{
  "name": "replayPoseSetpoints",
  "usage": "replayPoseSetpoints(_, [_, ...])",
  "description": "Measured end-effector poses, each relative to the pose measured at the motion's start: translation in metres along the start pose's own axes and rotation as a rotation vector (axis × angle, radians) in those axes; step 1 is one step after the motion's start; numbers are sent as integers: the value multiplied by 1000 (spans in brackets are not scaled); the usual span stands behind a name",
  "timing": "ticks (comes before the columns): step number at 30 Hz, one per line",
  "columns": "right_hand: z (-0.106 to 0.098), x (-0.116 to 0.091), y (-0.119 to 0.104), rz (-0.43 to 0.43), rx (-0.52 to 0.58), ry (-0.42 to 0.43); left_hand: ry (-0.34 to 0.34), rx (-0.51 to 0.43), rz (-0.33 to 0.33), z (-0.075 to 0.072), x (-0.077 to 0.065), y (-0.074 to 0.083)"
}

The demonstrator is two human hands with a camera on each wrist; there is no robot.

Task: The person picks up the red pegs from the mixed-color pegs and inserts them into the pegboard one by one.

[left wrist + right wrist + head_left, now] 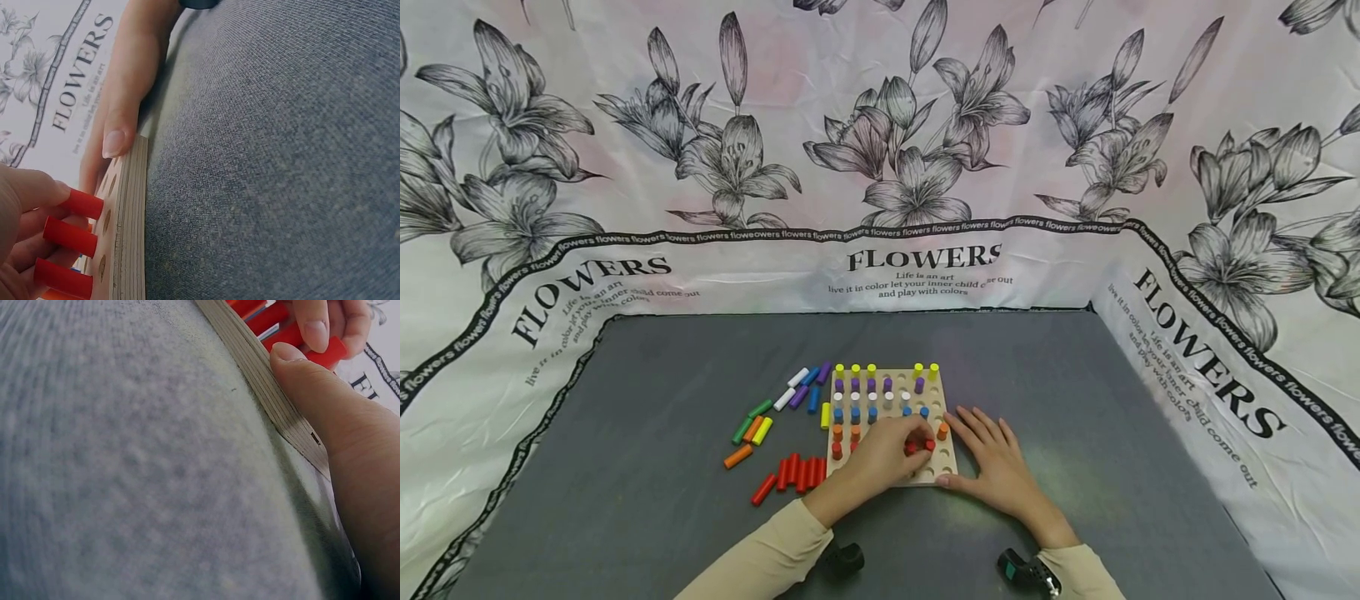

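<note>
A wooden pegboard holds rows of coloured pegs. Over its near part, my left hand pinches a red peg between thumb and fingers, the peg's lower end at the board in the left wrist view. Other red pegs stand in the same row under that hand. At the board's right edge rests my right hand, fingers spread and fairly straight, its thumb against the near edge. My left hand hides part of the orange and red rows in the head view.
Left of the board lie several loose red pegs. Farther back are loose green pegs, orange, yellow, white, blue and purple ones. A printed flower cloth bounds the grey table behind and at the sides.
</note>
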State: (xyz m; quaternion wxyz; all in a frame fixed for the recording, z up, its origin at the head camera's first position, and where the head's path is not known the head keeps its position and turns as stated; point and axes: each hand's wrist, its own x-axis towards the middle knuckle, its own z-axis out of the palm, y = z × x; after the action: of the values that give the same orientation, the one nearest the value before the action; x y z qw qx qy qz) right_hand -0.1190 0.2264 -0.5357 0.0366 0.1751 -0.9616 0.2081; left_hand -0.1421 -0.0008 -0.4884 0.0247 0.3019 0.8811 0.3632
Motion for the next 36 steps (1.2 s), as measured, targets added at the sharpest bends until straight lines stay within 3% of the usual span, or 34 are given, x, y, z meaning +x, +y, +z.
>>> replayPoseSetpoints(36, [-1,1,0,0,3,6,-6,-22,-66,0,1,-1])
